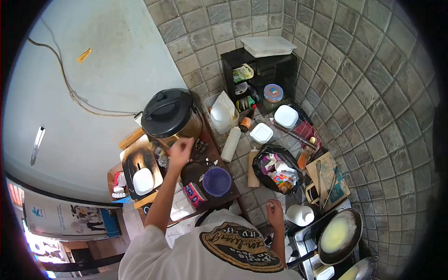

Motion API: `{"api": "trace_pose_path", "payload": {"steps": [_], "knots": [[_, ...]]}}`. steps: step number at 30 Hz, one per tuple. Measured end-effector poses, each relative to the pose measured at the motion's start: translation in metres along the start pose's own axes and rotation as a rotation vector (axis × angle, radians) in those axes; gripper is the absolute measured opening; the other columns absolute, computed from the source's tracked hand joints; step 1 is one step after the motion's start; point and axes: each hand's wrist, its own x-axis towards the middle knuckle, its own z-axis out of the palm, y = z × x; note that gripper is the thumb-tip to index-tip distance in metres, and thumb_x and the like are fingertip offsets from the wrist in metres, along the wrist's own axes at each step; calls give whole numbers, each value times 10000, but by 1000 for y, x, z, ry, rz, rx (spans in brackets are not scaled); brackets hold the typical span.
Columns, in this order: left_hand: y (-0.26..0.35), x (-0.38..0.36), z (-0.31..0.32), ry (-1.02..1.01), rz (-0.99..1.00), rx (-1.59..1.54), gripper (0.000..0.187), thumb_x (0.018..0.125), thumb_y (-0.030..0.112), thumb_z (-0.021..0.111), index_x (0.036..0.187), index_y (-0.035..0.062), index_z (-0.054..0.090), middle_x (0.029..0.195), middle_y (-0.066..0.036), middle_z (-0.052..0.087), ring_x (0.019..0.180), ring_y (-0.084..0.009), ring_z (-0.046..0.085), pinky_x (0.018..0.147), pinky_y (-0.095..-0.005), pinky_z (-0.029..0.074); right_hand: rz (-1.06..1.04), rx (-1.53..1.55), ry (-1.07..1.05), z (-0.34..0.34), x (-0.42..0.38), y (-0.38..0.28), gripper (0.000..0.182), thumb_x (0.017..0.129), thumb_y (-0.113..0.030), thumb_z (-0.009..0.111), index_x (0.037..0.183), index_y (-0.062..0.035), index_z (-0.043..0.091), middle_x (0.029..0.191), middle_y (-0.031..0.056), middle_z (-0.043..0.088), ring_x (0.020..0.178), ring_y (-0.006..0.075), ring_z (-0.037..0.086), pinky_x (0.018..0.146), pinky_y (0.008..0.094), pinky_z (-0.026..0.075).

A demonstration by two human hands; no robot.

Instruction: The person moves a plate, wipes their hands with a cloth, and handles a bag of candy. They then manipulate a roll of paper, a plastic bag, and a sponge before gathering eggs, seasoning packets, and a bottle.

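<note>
My left hand [181, 150] reaches out in front of a large pot [170, 126] with a black lid; its fingers are blurred, and I cannot tell what they hold. Just below and right of it, small dark and white bits lie on the brown tabletop [191, 175], near a purple bowl [217, 181]. My right hand [275, 213] hangs over the tiled counter with its fingers loosely bent and nothing visible in them. Closest to it is a white container [300, 214]. Beyond stands a black-bag-lined bin [278, 169] holding crumpled wrappers.
At lower right, a frying pan [339, 237] with a pale yellow round in it sits on the stove [308, 245]. A white squeeze bottle [231, 144] and a white lidded box [261, 134] occupy the counter before a black shelf [228, 70]. A scorched tray [151, 161] is at left.
</note>
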Motion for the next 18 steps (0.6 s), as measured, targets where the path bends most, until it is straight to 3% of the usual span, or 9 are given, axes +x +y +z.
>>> {"api": "trace_pose_path", "payload": {"steps": [1,2,4,6,7,9,11,15,18], "knots": [[17,18,21,-85,90,48,207,821,185,573,843,-19,598,746,-23,589,657,-93,531,614,-232,428,0,-2,3,1,1,1,183,837,-166,516,959,-32,542,957,116,524,727,197,553,582,266,459],[10,39,51,-152,19,-111,215,817,195,577,825,-20,596,744,-41,587,651,-87,528,581,-228,427,-22,12,5,3,0,4,194,835,-168,511,958,-20,538,954,137,521,739,225,549,594,285,455],[10,84,103,-245,-72,-5,249,802,227,593,830,-20,585,744,-64,581,636,-97,534,547,-236,428,-6,6,-1,2,1,1,205,829,-173,515,950,-9,535,938,156,523,729,253,545,608,305,450],[15,122,144,-200,-141,-205,361,733,312,650,880,-11,583,737,-116,611,702,-218,600,651,-311,461,-27,-49,5,3,-3,2,210,819,-180,530,941,-10,540,918,155,536,692,258,553,606,309,453],[11,149,161,-163,-197,-120,494,687,327,686,1000,-18,521,801,-137,608,803,-263,591,728,-339,446,-91,-92,17,3,0,6,215,814,-184,538,938,-9,542,911,155,544,678,262,560,602,313,457],[27,189,175,-14,5,-32,681,616,326,733,1119,-10,421,949,-187,570,936,-308,544,803,-350,423,-49,-106,21,2,2,-3,219,811,-188,543,940,-10,545,913,158,549,675,266,568,596,318,461],[31,236,183,-6,42,57,862,572,299,755,1237,36,272,1103,-256,470,1009,-377,483,864,-389,396,55,-131,-29,-4,-4,-13,230,811,-199,546,956,-21,550,943,162,554,697,274,588,581,325,471],[43,294,182,-148,181,167,1090,570,278,754,1350,195,-2,1184,-350,332,1052,-463,416,913,-448,356,177,-176,-60,-9,-7,-16,256,820,-222,535,996,-37,550,954,150,557,693,255,589,611,333,470],[49,308,189,-261,246,286,1061,602,274,731,1349,287,-21,1206,-379,287,1091,-465,390,916,-446,356,256,-162,-86,-15,-6,-17,278,815,-217,555,1019,-30,543,959,148,563,717,241,582,632,323,469]]}}
